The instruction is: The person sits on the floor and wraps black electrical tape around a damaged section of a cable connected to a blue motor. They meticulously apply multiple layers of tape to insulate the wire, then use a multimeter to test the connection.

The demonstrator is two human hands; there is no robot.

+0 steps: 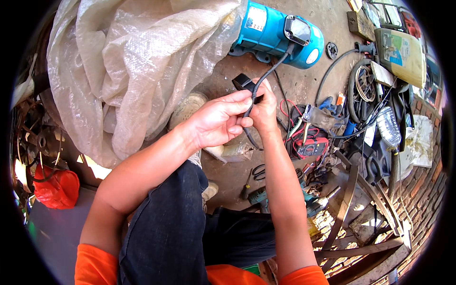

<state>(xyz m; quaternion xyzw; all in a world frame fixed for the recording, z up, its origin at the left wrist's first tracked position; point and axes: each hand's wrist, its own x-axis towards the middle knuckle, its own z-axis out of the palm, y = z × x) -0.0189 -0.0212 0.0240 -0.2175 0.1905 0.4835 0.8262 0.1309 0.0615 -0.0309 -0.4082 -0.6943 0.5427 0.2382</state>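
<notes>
A black cable point(274, 70) runs from the terminal box of a blue electric motor point(262, 31) down to my hands. My left hand point(221, 118) pinches this cable between thumb and fingers. Close against it, my right hand point(264, 108) is closed around a roll of black tape point(243, 82), right beside the cable. The tape's far side sticks out past my fingers, and part of it is hidden behind the cable. Below both hands, the cable's lower stretch curves toward my right forearm.
A translucent woven plastic sheet point(142, 61) drapes at the left. On the right lie pliers point(304, 124), a red multimeter point(311, 146), gloves point(327, 118) and coiled cables point(363, 85). A screwdriver point(246, 185) and a power drill point(316, 205) lie near my right arm. A yellowish jerrycan point(403, 54) stands farther off.
</notes>
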